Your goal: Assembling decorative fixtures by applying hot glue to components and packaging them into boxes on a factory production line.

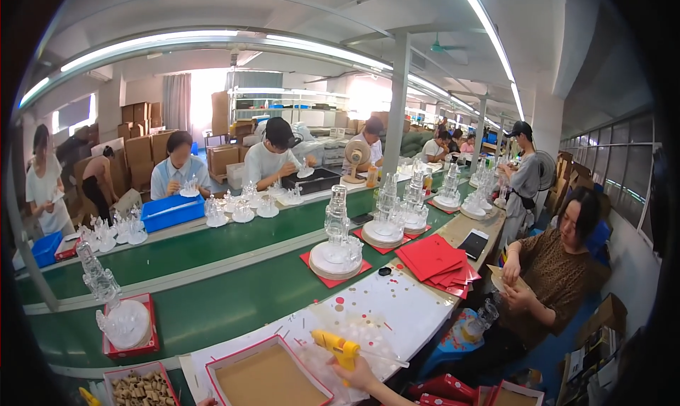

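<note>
My right hand (363,376) is wrapped round the handle of a yellow hot glue gun (338,344); a clear glue stick (386,358) juts from its back end. Its nozzle points left, above the white work sheet and strands of dried glue. Just left of it lies a shallow cardboard box (273,378) with a red rim and brown inside. A sliver of my left hand (207,402) shows at the lower edge, beside that box; its fingers are mostly cut off, so its grip is hidden.
A box of small brown cardboard rolls (142,388) stands at lower left. Clear plastic towers on round bases (336,257) line the green conveyor (205,310). Red sheets (435,257) lie right of centre. A co-worker (549,286) sits close at right, handling a cardboard piece.
</note>
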Tool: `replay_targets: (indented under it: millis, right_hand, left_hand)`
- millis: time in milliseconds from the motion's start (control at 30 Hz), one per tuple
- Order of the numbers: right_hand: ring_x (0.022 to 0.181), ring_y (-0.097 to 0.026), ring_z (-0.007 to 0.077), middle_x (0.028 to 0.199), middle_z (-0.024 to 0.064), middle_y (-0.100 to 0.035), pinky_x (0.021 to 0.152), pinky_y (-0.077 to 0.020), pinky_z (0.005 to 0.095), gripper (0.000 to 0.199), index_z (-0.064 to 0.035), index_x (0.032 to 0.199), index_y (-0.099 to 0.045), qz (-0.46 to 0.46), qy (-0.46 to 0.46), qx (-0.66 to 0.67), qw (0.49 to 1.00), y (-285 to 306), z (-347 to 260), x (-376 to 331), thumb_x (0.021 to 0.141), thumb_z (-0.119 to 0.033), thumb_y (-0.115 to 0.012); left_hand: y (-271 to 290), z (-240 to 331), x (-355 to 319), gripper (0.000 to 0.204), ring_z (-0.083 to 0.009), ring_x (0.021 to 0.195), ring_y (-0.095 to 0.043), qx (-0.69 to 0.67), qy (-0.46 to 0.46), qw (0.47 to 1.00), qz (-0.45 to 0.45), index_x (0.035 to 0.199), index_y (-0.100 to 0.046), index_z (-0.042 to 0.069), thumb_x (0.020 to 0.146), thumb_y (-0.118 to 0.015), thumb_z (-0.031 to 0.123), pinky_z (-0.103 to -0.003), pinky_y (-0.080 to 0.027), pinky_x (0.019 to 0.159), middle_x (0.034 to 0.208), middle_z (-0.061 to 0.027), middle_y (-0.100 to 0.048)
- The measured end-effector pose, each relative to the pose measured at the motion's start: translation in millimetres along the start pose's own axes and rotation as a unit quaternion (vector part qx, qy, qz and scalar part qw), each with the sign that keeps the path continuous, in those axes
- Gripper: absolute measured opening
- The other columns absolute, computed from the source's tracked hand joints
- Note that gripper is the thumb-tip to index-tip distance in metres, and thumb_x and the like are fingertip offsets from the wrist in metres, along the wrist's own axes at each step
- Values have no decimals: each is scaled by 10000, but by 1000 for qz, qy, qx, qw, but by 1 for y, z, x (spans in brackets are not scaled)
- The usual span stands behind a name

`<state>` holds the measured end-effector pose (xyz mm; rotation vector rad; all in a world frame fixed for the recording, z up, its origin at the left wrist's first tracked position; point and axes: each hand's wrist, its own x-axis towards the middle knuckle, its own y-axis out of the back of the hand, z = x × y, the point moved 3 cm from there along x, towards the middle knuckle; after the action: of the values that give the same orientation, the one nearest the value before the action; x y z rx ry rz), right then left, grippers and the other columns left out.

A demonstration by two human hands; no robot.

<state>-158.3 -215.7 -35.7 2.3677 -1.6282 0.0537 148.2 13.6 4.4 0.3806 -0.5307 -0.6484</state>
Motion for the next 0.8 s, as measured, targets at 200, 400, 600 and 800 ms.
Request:
replay_targets:
  millis: [200, 400, 600, 800]
  right_hand:
    - [876, -585, 103, 955, 17, -640, 802, -457, 267, 229, -45, 1031, -606, -14, 6, 51, 999, -5, -4, 0, 824, -141, -629]
    - [875, -587, 107, 950, 18, -640, 803, -457, 271, 217, -40, 1023, -602, -30, 0, -15, 999, -2, -1, 1, 828, -133, -622]
    - [794, -586, 94, 907, 9, -646, 728, -468, 261, 179, -41, 971, -632, -2, 35, 10, 999, -2, -2, 3, 813, -124, -616]
    - [881, -593, 122, 936, 30, -641, 808, -460, 284, 200, -31, 1003, -604, -20, 6, 9, 1000, -4, -4, 3, 822, -116, -619]
  left_hand:
    - [6, -2, 1, 219, -306, 909, -624, 2, -18, 1000, 8, 1029, -630, -36, 871, -545, 90, -363, -474, 822, 976, -194, -652]
    - [2, -6, 0, 228, -312, 921, -625, 3, -24, 1000, 2, 1037, -628, -31, 859, -555, 92, -363, -474, 838, 977, -196, -652]
    - [3, 1, 3, 231, -323, 944, -617, -5, -5, 1000, -9, 1031, -626, -34, 852, -556, 94, -369, -466, 853, 989, -202, -645]
    - [5, 2, 4, 229, -322, 931, -619, 2, -1, 1000, -6, 1027, -626, -33, 857, -545, 96, -370, -471, 835, 975, -206, -645]
